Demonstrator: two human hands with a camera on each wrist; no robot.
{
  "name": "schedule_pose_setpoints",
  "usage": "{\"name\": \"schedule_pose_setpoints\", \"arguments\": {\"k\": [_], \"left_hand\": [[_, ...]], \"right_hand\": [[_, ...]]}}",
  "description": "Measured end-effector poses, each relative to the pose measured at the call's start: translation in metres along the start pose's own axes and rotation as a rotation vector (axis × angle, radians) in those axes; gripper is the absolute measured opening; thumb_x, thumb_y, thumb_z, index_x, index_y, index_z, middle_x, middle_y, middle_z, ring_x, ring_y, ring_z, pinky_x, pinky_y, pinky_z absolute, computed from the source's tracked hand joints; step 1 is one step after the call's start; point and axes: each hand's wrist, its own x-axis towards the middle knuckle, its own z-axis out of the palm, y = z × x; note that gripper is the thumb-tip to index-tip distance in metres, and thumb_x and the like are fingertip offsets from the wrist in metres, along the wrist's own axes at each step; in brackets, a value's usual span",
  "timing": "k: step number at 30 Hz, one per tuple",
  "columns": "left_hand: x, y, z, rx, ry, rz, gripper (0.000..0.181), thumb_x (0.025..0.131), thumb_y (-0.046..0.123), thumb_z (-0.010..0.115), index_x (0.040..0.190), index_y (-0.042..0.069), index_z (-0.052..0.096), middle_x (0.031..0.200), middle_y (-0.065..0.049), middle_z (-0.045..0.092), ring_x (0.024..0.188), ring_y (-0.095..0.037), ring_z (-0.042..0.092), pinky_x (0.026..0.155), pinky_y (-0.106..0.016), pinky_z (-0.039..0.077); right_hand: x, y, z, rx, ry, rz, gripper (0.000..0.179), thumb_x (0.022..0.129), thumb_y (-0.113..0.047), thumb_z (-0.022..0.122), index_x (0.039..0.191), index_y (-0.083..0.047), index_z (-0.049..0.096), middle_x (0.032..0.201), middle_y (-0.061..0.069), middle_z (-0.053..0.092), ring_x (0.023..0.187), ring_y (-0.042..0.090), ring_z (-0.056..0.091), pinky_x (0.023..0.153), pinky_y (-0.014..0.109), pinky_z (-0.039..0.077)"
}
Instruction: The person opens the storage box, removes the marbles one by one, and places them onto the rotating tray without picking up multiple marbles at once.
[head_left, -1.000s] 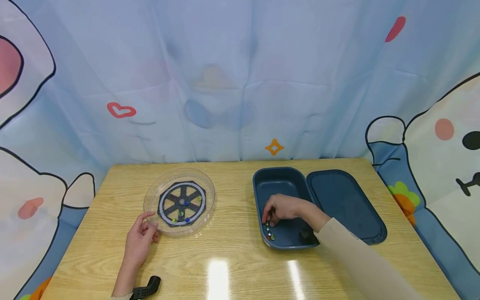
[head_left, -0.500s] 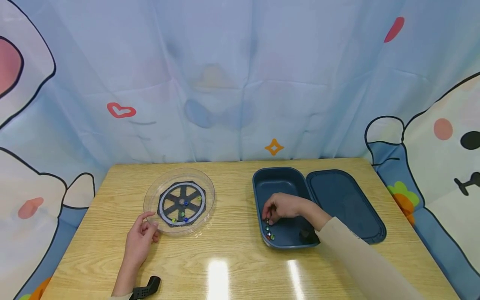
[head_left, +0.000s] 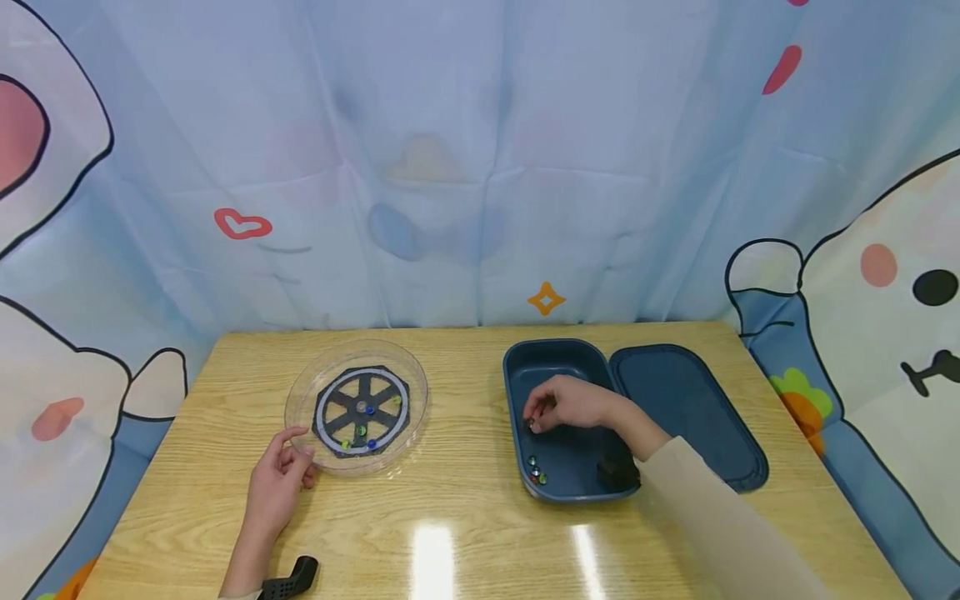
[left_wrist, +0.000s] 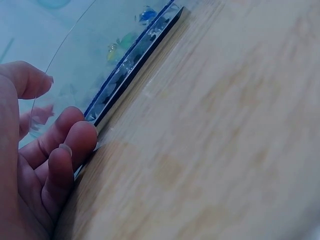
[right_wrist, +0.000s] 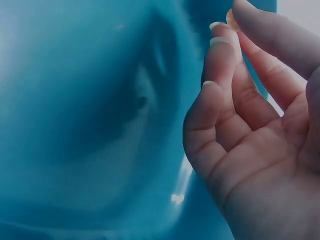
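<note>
A clear round dish (head_left: 415,367) stands on the left of the table, with a dark octagonal spoked pattern (head_left: 365,385) and a white ring showing through it. Several coloured marbles lie inside, among them a blue marble (head_left: 372,444) and a green marble (head_left: 362,431). My left hand (head_left: 276,483) holds the dish's near left rim between thumb and fingers. Inside the dark blue box (head_left: 566,358), my right hand (head_left: 573,402) pinches a small dark marble (head_left: 531,422) at its fingertips, mostly hidden by them. Several glass marbles (head_left: 535,472) sit in the box's near left corner.
To the box's right lies its flat blue lid (head_left: 686,408). A black wrist device (head_left: 617,467) hangs by the right wrist, over the box's near right corner; another black device (head_left: 291,577) is on the left wrist. Behind the wooden table (head_left: 465,400) hangs a printed curtain (head_left: 450,167).
My right hand has risen slightly off the row of marbles, with one marble between its fingertips. The left hand stays at the dish. The head view has tilted a little.
</note>
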Motion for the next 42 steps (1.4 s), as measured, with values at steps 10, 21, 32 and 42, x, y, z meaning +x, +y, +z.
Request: {"name": "schedule_pose_setpoints", "arguments": {"k": [10,21,32,42], "left_hand": [[-0.004,0.006,0.0,-0.001,0.002,-0.008,0.034,0.101,0.007,0.057,0.135,0.004,0.052,0.075,-0.011,0.06,0.06,-0.014,0.06,0.06,-0.024,0.052],[-0.001,-0.003,0.001,-0.021,0.01,0.027,0.034,0.101,0.012,0.059,0.134,0.008,0.053,0.074,-0.011,0.06,0.059,-0.015,0.06,0.06,-0.025,0.052],[0.001,-0.001,0.0,0.004,-0.003,0.006,0.036,0.101,0.008,0.057,0.136,0.003,0.05,0.075,-0.012,0.06,0.059,-0.014,0.059,0.06,-0.025,0.052],[-0.002,-0.002,0.002,-0.008,0.02,0.041,0.032,0.101,0.011,0.058,0.132,0.009,0.053,0.074,-0.011,0.06,0.06,-0.016,0.061,0.059,-0.026,0.053]], "right_hand": [[-0.004,-0.016,-0.01,0.028,0.162,-0.063,0.02,0.095,-0.019,0.069,0.11,-0.005,0.071,0.1,0.0,0.068,0.088,0.018,0.065,0.079,0.036,0.054],[0.008,-0.05,0.007,0.005,0.353,-0.097,0.016,0.095,-0.02,0.069,0.11,-0.014,0.072,0.098,-0.004,0.067,0.083,0.016,0.06,0.071,0.034,0.05],[0.04,-0.092,0.027,-0.007,0.359,-0.179,0.015,0.095,-0.017,0.069,0.109,-0.014,0.072,0.101,-0.007,0.069,0.087,0.013,0.06,0.076,0.034,0.051],[0.081,-0.115,0.05,-0.002,0.273,-0.223,0.016,0.093,-0.011,0.071,0.109,-0.008,0.073,0.096,-0.001,0.069,0.083,0.013,0.061,0.071,0.028,0.051]]}}
